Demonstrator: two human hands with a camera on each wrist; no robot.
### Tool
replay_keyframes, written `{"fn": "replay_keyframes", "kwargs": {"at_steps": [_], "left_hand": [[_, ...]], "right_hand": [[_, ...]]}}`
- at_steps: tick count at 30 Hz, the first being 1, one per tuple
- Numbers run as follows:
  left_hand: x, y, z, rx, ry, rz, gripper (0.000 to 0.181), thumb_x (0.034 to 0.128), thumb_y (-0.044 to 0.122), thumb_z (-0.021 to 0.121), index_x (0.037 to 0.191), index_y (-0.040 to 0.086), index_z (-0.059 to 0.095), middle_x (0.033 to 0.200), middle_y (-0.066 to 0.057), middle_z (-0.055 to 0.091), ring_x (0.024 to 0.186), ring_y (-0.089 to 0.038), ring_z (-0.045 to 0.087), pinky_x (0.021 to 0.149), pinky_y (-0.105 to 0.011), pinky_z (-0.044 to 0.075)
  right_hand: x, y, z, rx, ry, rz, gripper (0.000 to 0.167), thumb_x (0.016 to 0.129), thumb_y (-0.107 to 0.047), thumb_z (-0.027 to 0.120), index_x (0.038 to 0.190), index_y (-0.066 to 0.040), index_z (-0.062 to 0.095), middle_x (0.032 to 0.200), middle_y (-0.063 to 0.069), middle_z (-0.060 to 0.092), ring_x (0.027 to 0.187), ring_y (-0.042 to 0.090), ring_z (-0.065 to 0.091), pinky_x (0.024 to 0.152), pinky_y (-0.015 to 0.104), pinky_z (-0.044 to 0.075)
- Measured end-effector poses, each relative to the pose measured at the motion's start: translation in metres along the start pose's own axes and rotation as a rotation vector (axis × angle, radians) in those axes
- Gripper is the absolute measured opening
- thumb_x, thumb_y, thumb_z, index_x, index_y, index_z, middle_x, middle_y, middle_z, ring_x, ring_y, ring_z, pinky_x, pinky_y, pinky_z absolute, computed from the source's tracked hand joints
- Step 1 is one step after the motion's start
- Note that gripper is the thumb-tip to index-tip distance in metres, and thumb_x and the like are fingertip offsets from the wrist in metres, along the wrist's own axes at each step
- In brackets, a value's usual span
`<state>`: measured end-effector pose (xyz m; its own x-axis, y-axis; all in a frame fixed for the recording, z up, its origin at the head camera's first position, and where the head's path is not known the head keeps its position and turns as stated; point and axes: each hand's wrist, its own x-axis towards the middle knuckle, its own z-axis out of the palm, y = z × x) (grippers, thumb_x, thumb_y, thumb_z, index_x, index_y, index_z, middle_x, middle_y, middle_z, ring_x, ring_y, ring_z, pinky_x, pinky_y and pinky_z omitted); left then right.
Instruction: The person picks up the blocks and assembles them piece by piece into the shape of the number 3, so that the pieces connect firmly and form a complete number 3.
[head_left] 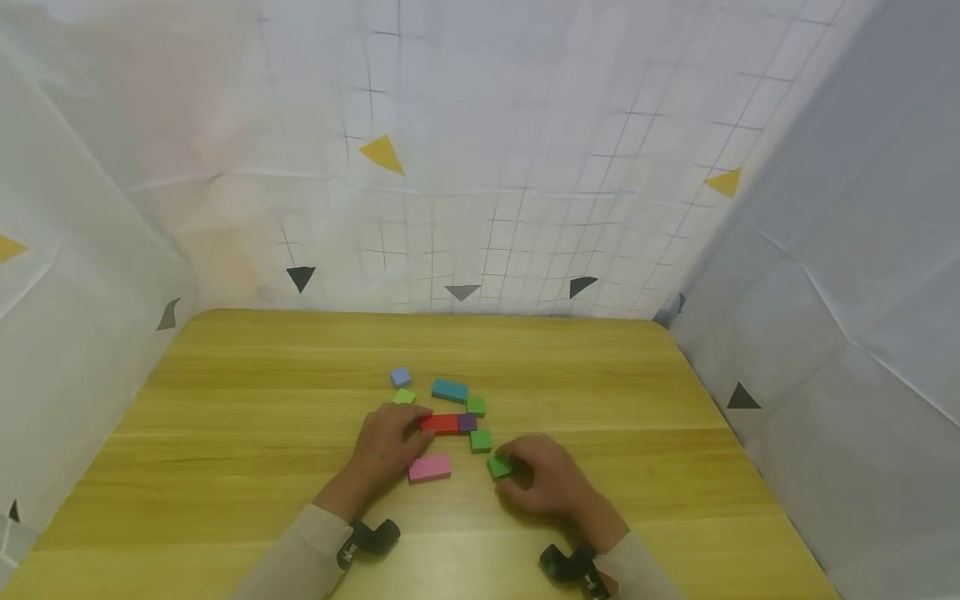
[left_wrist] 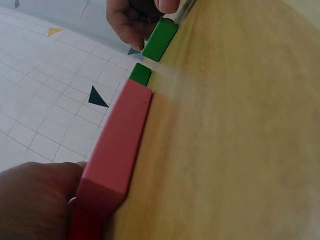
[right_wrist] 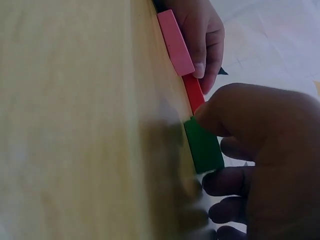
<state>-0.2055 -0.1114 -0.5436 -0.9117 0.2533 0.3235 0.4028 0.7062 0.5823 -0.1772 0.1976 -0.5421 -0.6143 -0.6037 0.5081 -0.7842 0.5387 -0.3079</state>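
Note:
On the wooden table, my left hand [head_left: 384, 442] holds the left end of a red block [head_left: 441, 424] between thumb and fingers. The red block's right end meets a small purple block [head_left: 467, 422]. My right hand [head_left: 553, 482] pinches a small green block [head_left: 498, 467] between thumb and fingers; the right wrist view shows its thumb on that green block [right_wrist: 205, 147]. A pink block [head_left: 430, 469] lies just nearer than the red one, beside my left hand. Between the purple block and my right hand sits another green block [head_left: 481, 442].
Beyond the red block are a third green block [head_left: 476, 407], a teal block [head_left: 450, 390], a light green block [head_left: 404, 397] partly behind my left hand, and a small blue block [head_left: 401, 377]. White sheeting [head_left: 480, 233] hangs at the table's back and sides.

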Motion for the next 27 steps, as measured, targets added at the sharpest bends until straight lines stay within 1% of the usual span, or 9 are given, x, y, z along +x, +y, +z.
{"fn": "replay_keyframes", "kwargs": {"at_steps": [2, 8, 11, 17, 21, 24, 26, 27], "left_hand": [[0.0002, 0.0004, -0.0003, -0.002, 0.0, 0.004, 0.032, 0.0883, 0.033, 0.075, 0.117, 0.02, 0.073, 0.105, 0.009, 0.072, 0.084, -0.01, 0.052, 0.077, -0.032, 0.043], [0.0007, 0.0006, -0.0004, 0.002, 0.008, 0.014, 0.031, 0.0886, 0.033, 0.075, 0.116, 0.02, 0.073, 0.107, 0.008, 0.073, 0.085, -0.011, 0.053, 0.078, -0.032, 0.043], [0.0008, 0.0004, 0.0, 0.002, 0.016, 0.018, 0.031, 0.0882, 0.033, 0.075, 0.116, 0.02, 0.073, 0.106, 0.007, 0.073, 0.085, -0.011, 0.054, 0.078, -0.033, 0.044], [0.0004, -0.0003, 0.0003, -0.001, 0.012, 0.004, 0.031, 0.0881, 0.033, 0.075, 0.116, 0.021, 0.073, 0.105, 0.009, 0.073, 0.085, -0.01, 0.053, 0.079, -0.033, 0.044], [0.0004, -0.0003, -0.0004, -0.001, 0.007, -0.002, 0.031, 0.0882, 0.033, 0.075, 0.116, 0.02, 0.073, 0.105, 0.009, 0.072, 0.086, -0.01, 0.054, 0.08, -0.033, 0.044], [0.0006, -0.0004, -0.0009, 0.003, 0.001, -0.007, 0.031, 0.0883, 0.033, 0.075, 0.116, 0.021, 0.073, 0.105, 0.009, 0.072, 0.087, -0.01, 0.054, 0.08, -0.033, 0.044], [0.0008, -0.0002, -0.0013, 0.005, -0.002, -0.007, 0.031, 0.0884, 0.034, 0.075, 0.117, 0.021, 0.073, 0.106, 0.009, 0.072, 0.087, -0.01, 0.054, 0.08, -0.033, 0.043], [0.0009, -0.0002, -0.0014, 0.005, -0.001, -0.007, 0.031, 0.0883, 0.033, 0.075, 0.117, 0.021, 0.073, 0.106, 0.009, 0.072, 0.087, -0.01, 0.054, 0.081, -0.033, 0.043]], "right_hand": [[0.0007, -0.0014, 0.0004, 0.012, -0.001, -0.015, 0.036, 0.076, -0.031, 0.081, 0.108, -0.017, 0.07, 0.097, -0.009, 0.07, 0.086, 0.006, 0.063, 0.078, 0.028, 0.051], [0.0014, -0.0057, 0.0023, 0.026, -0.019, 0.001, 0.033, 0.077, -0.03, 0.081, 0.106, -0.018, 0.071, 0.096, -0.011, 0.07, 0.085, 0.003, 0.061, 0.075, 0.024, 0.051], [0.002, -0.0074, 0.0031, 0.034, -0.015, -0.011, 0.031, 0.077, -0.028, 0.081, 0.105, -0.018, 0.072, 0.094, -0.01, 0.07, 0.083, 0.004, 0.062, 0.075, 0.024, 0.051], [0.0044, -0.0077, 0.0045, 0.032, -0.008, -0.041, 0.028, 0.077, -0.024, 0.08, 0.104, -0.018, 0.073, 0.089, -0.012, 0.07, 0.078, 0.001, 0.06, 0.072, 0.021, 0.049], [0.0065, -0.0072, 0.0056, 0.017, -0.002, -0.066, 0.026, 0.076, -0.023, 0.08, 0.102, -0.021, 0.075, 0.08, -0.016, 0.064, 0.07, -0.004, 0.051, 0.067, 0.016, 0.043], [0.0082, -0.008, 0.0062, 0.006, 0.016, -0.082, 0.023, 0.074, -0.022, 0.081, 0.097, -0.022, 0.077, 0.076, -0.014, 0.057, 0.067, -0.003, 0.043, 0.063, 0.014, 0.039], [0.0087, -0.0088, 0.0063, -0.006, 0.026, -0.078, 0.022, 0.073, -0.022, 0.081, 0.095, -0.023, 0.078, 0.079, -0.013, 0.054, 0.069, -0.001, 0.041, 0.063, 0.014, 0.039], [0.0088, -0.0092, 0.0062, -0.013, 0.03, -0.076, 0.022, 0.073, -0.023, 0.081, 0.094, -0.024, 0.078, 0.083, -0.012, 0.055, 0.072, 0.0, 0.044, 0.064, 0.016, 0.041]]}}
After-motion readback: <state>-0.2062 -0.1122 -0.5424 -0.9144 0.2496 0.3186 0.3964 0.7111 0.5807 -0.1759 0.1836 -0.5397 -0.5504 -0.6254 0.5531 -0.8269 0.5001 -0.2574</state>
